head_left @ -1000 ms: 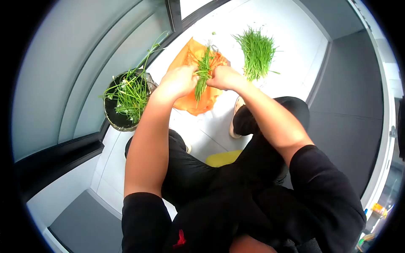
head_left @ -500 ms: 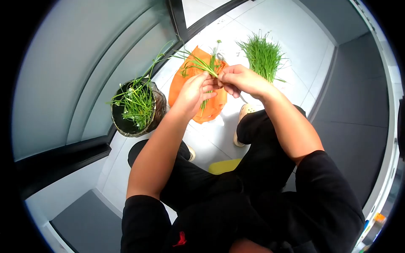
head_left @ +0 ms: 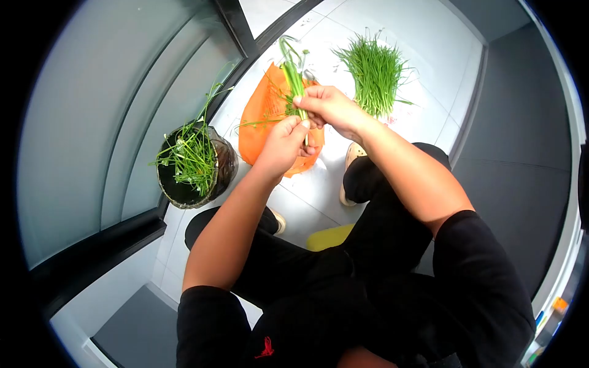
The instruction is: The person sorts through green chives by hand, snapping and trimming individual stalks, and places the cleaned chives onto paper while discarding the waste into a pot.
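Over an orange bag (head_left: 254, 136) on the floor, both hands meet around a small bunch of garlic chives (head_left: 293, 76). My left hand (head_left: 286, 145) is closed on the lower stalks, thumb pressed against them. Just above it, my right hand (head_left: 334, 109) pinches the same bunch between thumb and fingers. The green leaves point away from me, slightly blurred at the tips. More loose chives lie on the bag, partly hidden behind the hands.
A bin (head_left: 226, 161) with discarded green stalks (head_left: 193, 161) and white flower heads stands at the left. A larger pile of chives (head_left: 375, 73) lies on the white tiles at the far right. A yellow-green stool edge (head_left: 329, 238) shows between my legs.
The chives have swung from leaning left to nearly upright, pointing away from me. My right hand has shifted left and now grips higher; my left hand has closed around the stalks.
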The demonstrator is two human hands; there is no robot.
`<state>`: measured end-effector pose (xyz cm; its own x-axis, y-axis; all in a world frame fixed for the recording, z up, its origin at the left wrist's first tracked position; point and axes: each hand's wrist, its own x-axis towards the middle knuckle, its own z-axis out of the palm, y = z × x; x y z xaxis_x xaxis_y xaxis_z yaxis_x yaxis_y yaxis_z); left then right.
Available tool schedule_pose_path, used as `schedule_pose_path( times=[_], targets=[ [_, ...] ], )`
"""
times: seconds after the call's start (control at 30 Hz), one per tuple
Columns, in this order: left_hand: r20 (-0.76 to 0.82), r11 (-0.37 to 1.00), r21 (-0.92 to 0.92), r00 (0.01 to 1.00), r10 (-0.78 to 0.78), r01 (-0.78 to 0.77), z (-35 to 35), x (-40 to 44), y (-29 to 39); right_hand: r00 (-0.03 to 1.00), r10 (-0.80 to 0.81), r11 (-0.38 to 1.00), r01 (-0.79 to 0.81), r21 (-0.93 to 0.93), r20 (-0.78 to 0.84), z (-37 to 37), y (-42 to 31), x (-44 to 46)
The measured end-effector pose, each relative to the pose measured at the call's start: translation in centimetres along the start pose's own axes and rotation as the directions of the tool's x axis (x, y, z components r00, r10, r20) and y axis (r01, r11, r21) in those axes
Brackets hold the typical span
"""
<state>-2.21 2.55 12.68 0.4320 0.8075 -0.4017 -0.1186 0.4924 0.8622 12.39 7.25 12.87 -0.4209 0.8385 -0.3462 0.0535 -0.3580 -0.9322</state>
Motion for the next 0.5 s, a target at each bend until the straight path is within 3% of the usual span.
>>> schedule_pose_path(
  times=[0.07, 0.23, 0.3, 0.37, 0.43, 0.5],
  targets=[
    [-0.031, 1.0, 0.025, 0.999, 0.008, -0.007, 0.3, -0.3, 0.3, 0.999, 0.004, 0.988, 0.004, 0.154, -0.051, -0.5, -0.8, 0.2],
    [-0.074, 1.0, 0.023, 0.997, 0.001, 0.001, 0.1, -1.4, 1.7, 0.996, -0.027, 0.981, 0.043, 0.19, -0.084, -1.3, -2.3, -0.3],
    [-0.099, 1.0, 0.0, 0.995, 0.01, -0.01, 0.0, -1.6, 1.9, 0.976, -0.059, 0.964, 0.11, 0.242, -0.208, -1.3, -2.9, -0.7],
    [-0.17, 0.985, 0.17, 0.984, 0.061, -0.032, -0.3, -1.4, 2.1, 0.947, -0.114, 0.919, 0.215, 0.331, -0.299, -2.3, -3.4, -0.6],
    [-0.202, 0.959, 0.263, 0.965, 0.165, -0.109, -1.4, -1.6, 1.4, 0.94, -0.123, 0.944, 0.21, 0.254, -0.32, -3.0, -3.6, -0.6],
    [-0.222, 0.913, 0.357, 0.931, 0.29, -0.199, -1.5, -0.6, 2.1, 0.983, -0.07, 0.966, 0.11, 0.234, -0.171, -2.5, -3.7, -1.1]
  ],
)
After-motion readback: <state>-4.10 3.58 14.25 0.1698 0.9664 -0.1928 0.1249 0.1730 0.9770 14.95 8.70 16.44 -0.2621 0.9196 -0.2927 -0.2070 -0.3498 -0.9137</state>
